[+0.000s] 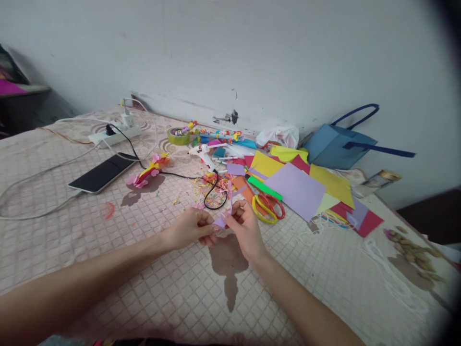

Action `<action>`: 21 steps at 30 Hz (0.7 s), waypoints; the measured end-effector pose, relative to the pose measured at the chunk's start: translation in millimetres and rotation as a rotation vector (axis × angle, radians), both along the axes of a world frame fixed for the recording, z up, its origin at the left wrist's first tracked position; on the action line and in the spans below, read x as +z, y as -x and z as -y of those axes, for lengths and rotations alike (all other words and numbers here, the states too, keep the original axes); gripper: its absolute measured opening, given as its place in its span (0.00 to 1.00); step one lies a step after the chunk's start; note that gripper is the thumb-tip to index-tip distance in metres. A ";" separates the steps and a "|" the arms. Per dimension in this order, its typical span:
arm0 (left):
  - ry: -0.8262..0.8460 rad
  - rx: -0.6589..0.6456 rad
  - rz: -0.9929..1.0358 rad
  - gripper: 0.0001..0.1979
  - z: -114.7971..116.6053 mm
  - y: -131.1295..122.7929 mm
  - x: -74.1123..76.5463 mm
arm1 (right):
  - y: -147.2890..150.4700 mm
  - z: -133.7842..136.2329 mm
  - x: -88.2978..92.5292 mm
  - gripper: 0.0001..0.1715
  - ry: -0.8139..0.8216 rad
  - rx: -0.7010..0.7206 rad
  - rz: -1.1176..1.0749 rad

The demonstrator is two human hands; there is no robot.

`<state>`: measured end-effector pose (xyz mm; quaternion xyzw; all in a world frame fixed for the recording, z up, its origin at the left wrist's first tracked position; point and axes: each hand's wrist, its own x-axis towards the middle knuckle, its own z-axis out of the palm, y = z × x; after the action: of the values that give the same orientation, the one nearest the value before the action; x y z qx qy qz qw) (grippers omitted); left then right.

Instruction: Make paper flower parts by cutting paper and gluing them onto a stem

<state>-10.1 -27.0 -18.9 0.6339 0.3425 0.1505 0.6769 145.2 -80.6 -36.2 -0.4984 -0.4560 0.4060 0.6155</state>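
Between my two hands, above the patterned tablecloth, is a small piece of purple paper. My left hand pinches its left side with closed fingers. My right hand grips the other side, thumb on top. A thin purple strip stands up near the right fingers; whether it joins the piece I cannot tell. Just beyond the hands lie tiny colourful paper scraps and a black cord. Scissors with yellow and red handles rest right of my right hand.
A white glue gun lies behind the scraps. Coloured paper sheets spread to the right, before a blue bag. Leftward are a paper flower craft, a phone on a cable, and a power strip. Green tape sits near the wall.
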 end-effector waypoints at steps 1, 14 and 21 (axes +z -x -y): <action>-0.003 0.000 -0.003 0.17 -0.2 0.0 -0.9 | -0.2 -0.2 -0.4 0.14 -0.002 -0.011 0.009; -0.008 0.034 0.052 0.17 -7.8 3.1 1.8 | -2.4 -5.5 -0.2 0.26 0.116 -0.020 -0.469; -0.098 0.001 0.027 0.17 -2.6 0.6 -2.3 | 4.4 2.0 2.8 0.27 0.053 0.000 -0.196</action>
<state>-10.7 -24.4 -21.2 0.6641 0.3258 0.1763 0.6494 140.8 -82.6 -33.4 -0.4724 -0.3830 0.4647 0.6436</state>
